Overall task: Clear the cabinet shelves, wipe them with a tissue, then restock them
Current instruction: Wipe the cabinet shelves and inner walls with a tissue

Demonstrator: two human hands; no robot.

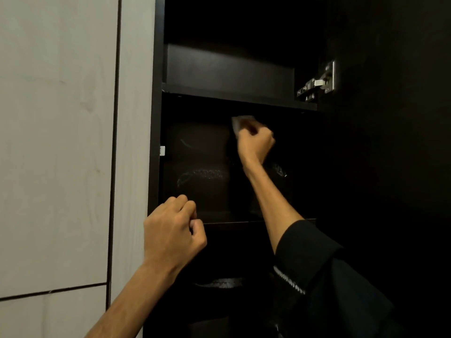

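Note:
A dark cabinet stands open before me, with an upper shelf [239, 97] and a middle shelf [234, 222] whose compartment is very dim. My right hand [255, 142] is deep inside the middle compartment, just under the upper shelf, gripping a white tissue [240, 121] against the back wall. My left hand [174, 229] hovers at the front left of the middle shelf with its fingers curled, holding nothing that I can see. Faint smear marks [200, 175] show on the dark back panel.
The cabinet door [390, 118] stands open at the right, with a metal hinge [317, 81] near the upper shelf. A pale wood-grain panel [58, 142] fills the left. Below the middle shelf lie dim items, one a light patterned band [223, 282].

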